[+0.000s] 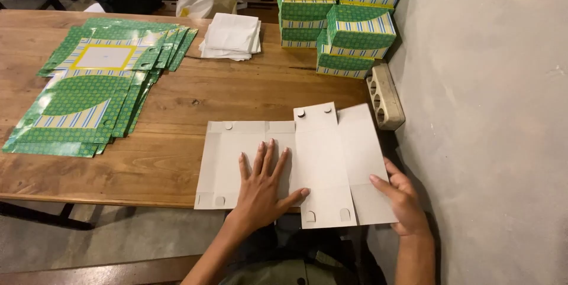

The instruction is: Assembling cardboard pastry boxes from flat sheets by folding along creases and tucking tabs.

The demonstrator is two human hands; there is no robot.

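Note:
A flat grey-white cardboard box blank [322, 161] lies plain side up at the near edge of the wooden table [236, 93]. My left hand [263, 184] presses flat on its middle panel, fingers spread. The right side flap is held at its edge by my right hand [402, 199], fingers on top and thumb beneath. The blank's right panel tilts up a little and overhangs the table's corner.
A stack of unfolded green patterned box blanks [94, 84] lies at the left. A pile of white paper sheets [232, 36] sits at the back middle. Several assembled green striped boxes [340, 19] are stacked against the grey wall. A beige power strip [386, 96] rests by the wall.

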